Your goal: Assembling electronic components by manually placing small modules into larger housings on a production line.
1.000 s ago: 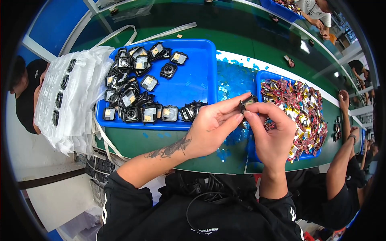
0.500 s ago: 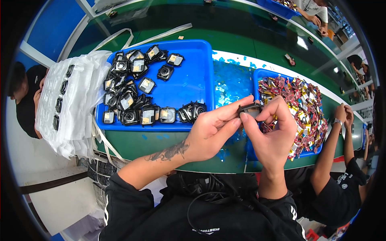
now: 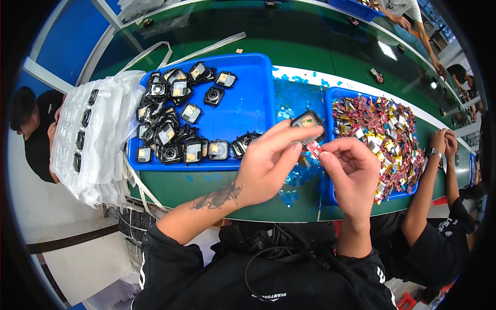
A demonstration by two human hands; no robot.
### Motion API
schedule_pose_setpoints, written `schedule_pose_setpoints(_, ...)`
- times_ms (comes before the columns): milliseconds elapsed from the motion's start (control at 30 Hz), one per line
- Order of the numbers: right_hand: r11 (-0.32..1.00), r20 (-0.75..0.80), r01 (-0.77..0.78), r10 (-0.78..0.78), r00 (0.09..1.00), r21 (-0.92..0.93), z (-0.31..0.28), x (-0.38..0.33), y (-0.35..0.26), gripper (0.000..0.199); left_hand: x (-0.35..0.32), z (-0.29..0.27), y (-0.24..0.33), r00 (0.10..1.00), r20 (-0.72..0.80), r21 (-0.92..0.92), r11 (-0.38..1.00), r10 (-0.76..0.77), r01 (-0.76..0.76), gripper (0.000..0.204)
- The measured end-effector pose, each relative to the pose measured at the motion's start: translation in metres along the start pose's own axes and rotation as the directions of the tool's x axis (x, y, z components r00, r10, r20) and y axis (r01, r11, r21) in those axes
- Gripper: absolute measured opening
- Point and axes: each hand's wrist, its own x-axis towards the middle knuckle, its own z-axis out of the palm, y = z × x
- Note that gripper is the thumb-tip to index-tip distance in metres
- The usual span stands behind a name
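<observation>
Held one small black square case [image 3: 307, 123] in the left hand [image 3: 268, 163], fingers [image 3: 289, 135] closed on it, above the gap between two blue trays. Pinched one red strip [image 3: 314, 150] in the right hand [image 3: 351, 173], touching the case. Roughly twenty cases in the left tray [image 3: 248, 98], its right half bare; right tray [image 3: 331, 98] heaped with strips on the green counter [image 3: 310, 46].

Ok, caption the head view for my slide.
Left hand holds a small black housing while right hand brings a red part to it.
</observation>
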Motion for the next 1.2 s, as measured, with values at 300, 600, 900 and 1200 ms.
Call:
schedule_pose_setpoints(300, 0.951, 0.237, -0.168, 0.106, 0.966, 0.258, -0.017, 0.008, -0.004, 0.009, 0.003, -0.004, 0.003, 0.953, 0.135, 0.44, 0.845, 0.273, -0.304, 0.021)
schedule_pose_setpoints(600, 0.938, 0.09, -0.196, 0.177, 0.98, 0.286, 0.002, -0.001, 0.004, 0.009, -0.002, 0.006, 0.001, 1.0, 0.01, 0.265, 0.964, -0.008, 0.005, 0.01)
schedule_pose_setpoints(900, 0.96, 0.033, -0.103, 0.098, 0.995, 0.259, 0.003, -0.005, 0.001, 0.019, -0.001, 0.003, 0.004, 0.961, 0.018, -0.018, 0.961, -0.275, 0.275, 0.012)
schedule_pose_setpoints(1200, 0.994, -0.162, 0.077, -0.065, 0.985, 0.072, 0.015, -0.001, 0.017, 0.025, -0.003, 0.009, 0.0, 0.97, 0.04, -0.266, 0.933, -0.239, 0.241, 0.037)
